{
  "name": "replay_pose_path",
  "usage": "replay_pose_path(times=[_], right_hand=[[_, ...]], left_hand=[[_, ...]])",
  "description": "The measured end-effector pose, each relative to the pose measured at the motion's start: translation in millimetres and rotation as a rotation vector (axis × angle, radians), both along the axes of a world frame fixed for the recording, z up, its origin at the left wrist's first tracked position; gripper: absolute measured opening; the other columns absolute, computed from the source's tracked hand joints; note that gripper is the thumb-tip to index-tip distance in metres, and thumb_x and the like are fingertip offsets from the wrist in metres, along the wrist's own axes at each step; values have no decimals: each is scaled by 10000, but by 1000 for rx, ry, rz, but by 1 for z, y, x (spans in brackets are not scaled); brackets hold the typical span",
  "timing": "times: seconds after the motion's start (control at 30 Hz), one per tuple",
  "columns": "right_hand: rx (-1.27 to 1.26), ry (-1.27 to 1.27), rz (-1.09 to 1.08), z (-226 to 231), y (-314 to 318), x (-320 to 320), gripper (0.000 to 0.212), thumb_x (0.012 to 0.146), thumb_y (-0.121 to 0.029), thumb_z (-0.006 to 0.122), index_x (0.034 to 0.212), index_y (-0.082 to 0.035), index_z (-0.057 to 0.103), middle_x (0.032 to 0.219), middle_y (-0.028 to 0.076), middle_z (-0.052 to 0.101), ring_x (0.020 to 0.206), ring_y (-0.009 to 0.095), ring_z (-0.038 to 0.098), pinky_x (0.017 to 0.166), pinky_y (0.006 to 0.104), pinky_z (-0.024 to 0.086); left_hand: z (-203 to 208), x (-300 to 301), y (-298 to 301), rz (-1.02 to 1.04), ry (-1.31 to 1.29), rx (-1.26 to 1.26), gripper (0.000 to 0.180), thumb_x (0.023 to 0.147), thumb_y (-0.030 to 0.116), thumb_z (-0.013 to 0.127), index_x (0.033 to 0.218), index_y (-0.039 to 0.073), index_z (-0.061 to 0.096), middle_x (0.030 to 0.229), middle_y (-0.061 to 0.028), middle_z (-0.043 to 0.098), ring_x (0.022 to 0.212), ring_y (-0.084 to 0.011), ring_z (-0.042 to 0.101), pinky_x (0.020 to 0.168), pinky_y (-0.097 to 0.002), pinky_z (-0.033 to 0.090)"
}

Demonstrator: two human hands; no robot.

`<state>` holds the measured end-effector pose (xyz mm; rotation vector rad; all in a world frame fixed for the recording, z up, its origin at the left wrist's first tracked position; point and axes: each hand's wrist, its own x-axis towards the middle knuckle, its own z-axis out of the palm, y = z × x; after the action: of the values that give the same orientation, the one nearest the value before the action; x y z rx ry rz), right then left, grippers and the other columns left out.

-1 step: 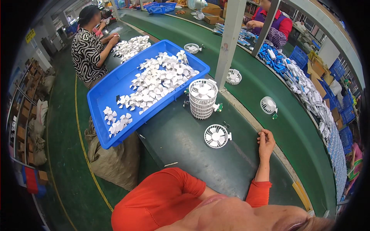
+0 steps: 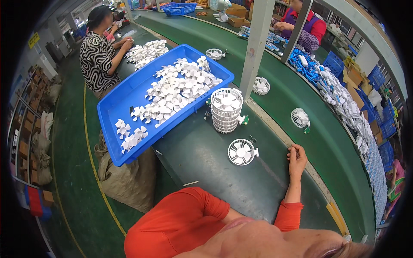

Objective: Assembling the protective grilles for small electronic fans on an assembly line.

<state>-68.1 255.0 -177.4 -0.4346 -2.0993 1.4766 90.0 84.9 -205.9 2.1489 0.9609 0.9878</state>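
Hand, fan parts and trays all lay just as in the earlier frame; no shift could be made out. Clock directions ran from the right hand [image 2: 297,161]. At ten o'clock sat a big blue tray [image 2: 115,112], set aslant; white fan blades [image 2: 185,84] were heaped in its far part, with a smaller cluster in its near corner. Nearer, also at ten, rose a stack of white fan cages [image 2: 226,114], the top one holding a blade. At nine lay a single fan cage [image 2: 241,152] with a blade inside, flat on the dark table [image 2: 206,157] and apart from the hand. Another cage [image 2: 300,117] lay at twelve on the green belt [image 2: 331,148].

The right forearm reached upward from a red sleeve [image 2: 289,215], the hand at the pale strip [image 2: 275,129] edging the belt. Its fingers were bent and gathered loosely; whether they pinched anything, I could not tell. The wearer's face blocked the lower edge, and the left hand was out of sight, its grip unknown. At ten, a co-worker's hands [image 2: 127,43] were too small to read.
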Motion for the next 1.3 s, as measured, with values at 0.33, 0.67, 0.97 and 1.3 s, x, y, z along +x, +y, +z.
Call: replay_pose_path(times=[0.33,0.67,0.97,1.3], right_hand=[[2,0,-10,1,-1,0,110,927,-78,555,1008,-42,621,838,16,642,656,60,568,568,199,455],[13,-9,-19,3,-2,0,111,924,-73,559,1010,-43,621,837,19,646,652,57,566,563,198,451],[-2,-14,-16,1,-1,0,112,925,-86,562,1009,-41,621,833,18,646,651,58,566,564,199,450],[2,5,6,0,2,0,120,938,-81,551,1030,-37,613,846,12,626,660,50,553,547,185,444]], left_hand=[[-2,1,0,4,-29,13,248,692,266,652,645,22,643,598,-200,569,607,-385,571,526,-478,413],[-1,0,0,-10,-32,24,248,685,266,649,645,21,643,593,-203,563,602,-389,568,522,-481,411],[1,0,-1,4,-33,18,260,691,271,647,638,17,636,591,-199,565,603,-384,569,521,-479,410],[2,-1,0,-13,7,20,266,708,264,636,628,10,624,593,-199,566,618,-384,575,538,-478,424]])
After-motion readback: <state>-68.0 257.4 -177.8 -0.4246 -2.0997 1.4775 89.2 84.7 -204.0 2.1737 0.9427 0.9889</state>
